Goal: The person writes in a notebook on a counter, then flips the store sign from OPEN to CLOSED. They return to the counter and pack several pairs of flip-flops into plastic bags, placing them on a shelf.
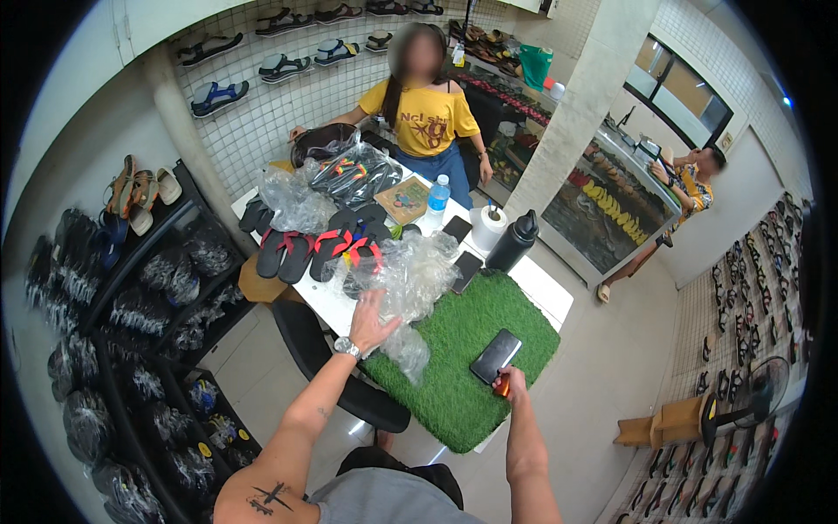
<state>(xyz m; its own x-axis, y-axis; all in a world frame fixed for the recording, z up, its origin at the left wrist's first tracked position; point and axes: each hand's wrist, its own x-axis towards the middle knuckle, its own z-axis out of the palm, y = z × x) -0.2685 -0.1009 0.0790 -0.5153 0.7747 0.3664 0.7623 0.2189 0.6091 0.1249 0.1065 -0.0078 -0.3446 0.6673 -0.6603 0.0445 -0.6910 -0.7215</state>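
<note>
My left hand [373, 321], fingers spread, rests at a heap of crumpled clear plastic bags [419, 268] on the white table [543, 288]. Whether it grips any plastic cannot be told. My right hand [511, 383] is closed around a small orange object [503, 386] beside a dark phone-like slab [497, 355] on the green artificial turf mat [458, 354]. Black flip-flops with red straps [298, 254] lie left of the plastic. Behind them are more bagged footwear [357, 170] and a wooden-framed picture or box [400, 198].
A water bottle [438, 196], paper roll [488, 228], black flask [514, 241] and two phones [457, 228] stand or lie farther back. A person [429, 118] sits across the table; another [694, 183] leans at a glass counter [609, 203]. A black chair [334, 367] is at left.
</note>
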